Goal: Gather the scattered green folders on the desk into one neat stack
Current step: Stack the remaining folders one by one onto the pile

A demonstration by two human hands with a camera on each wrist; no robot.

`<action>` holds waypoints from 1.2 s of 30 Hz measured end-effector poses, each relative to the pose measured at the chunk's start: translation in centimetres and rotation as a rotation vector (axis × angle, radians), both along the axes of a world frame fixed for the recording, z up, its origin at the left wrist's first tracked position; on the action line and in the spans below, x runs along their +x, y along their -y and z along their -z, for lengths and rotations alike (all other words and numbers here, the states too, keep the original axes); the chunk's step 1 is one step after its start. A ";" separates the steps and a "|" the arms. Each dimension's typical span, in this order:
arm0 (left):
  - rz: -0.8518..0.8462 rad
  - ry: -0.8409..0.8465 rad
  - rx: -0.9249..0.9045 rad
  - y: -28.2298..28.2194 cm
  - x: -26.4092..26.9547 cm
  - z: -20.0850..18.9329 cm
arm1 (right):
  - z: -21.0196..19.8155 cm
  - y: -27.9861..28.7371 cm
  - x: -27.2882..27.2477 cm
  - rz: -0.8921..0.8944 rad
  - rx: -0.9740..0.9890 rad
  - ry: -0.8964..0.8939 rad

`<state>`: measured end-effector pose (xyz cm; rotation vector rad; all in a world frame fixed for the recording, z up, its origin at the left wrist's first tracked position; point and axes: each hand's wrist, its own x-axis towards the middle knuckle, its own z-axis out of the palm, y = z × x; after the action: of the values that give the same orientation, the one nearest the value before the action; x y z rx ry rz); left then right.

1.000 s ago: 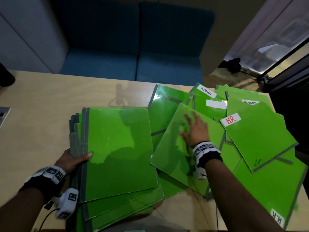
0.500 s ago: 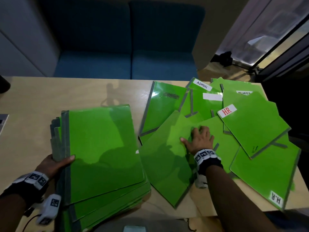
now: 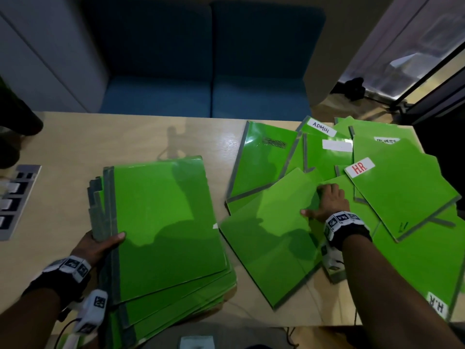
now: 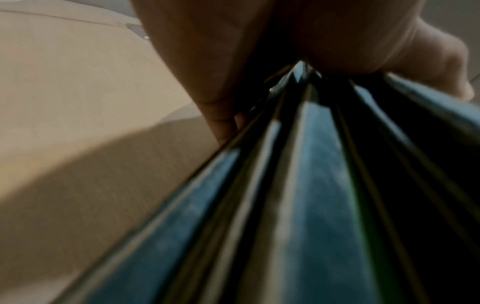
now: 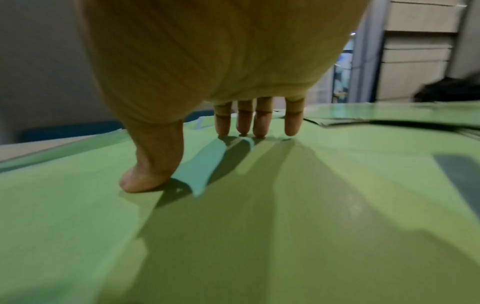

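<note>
A stack of green folders (image 3: 163,222) lies on the left half of the desk, spines staggered at its left edge. My left hand (image 3: 100,244) grips that spine edge, thumb on the top cover. In the left wrist view the fingers (image 4: 221,115) wrap under the dark spines (image 4: 311,185). A loose green folder (image 3: 264,243) lies askew just right of the stack. My right hand (image 3: 324,202) presses on its right part with straight fingers (image 5: 259,123) and thumb, and a cover edge (image 5: 205,164) curls up between them. More folders lie fanned beyond, labelled ADMIN (image 3: 320,127), SECURITY (image 3: 387,140) and HR (image 3: 402,187).
The wooden desk (image 3: 125,137) has a socket panel (image 3: 15,200) at its left edge. A blue sofa (image 3: 201,71) stands behind the desk. Another H.R folder (image 3: 427,268) lies at the near right corner, over the desk's edge. A narrow gap separates stack and loose folder.
My right hand has dragged the loose folder out of the fanned pile, toward me and the stack, turning it. My left hand has kept its grip on the stack's spine edge.
</note>
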<state>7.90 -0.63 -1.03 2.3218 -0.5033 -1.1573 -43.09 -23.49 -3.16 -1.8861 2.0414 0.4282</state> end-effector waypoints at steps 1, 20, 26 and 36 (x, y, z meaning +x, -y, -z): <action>-0.008 0.010 0.002 0.0 0.0 0.0 | -0.1 0.3 0.4 -0.023 0.000 0.016; -0.002 0.023 0.010 0.1 -0.1 0.2 | -5.1 6.5 6.9 -0.060 0.068 0.112; -0.036 -0.020 -0.017 -0.1 0.5 0.3 | -15.3 8.2 12.4 -0.305 -0.253 0.539; -0.046 -0.048 0.014 -0.1 0.5 0.4 | -25.2 4.3 22.5 -0.726 -0.399 0.751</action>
<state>8.39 -0.57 -1.43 2.2991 -0.4239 -1.1948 -20.55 -27.78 22.02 -2.4704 0.9675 -0.5188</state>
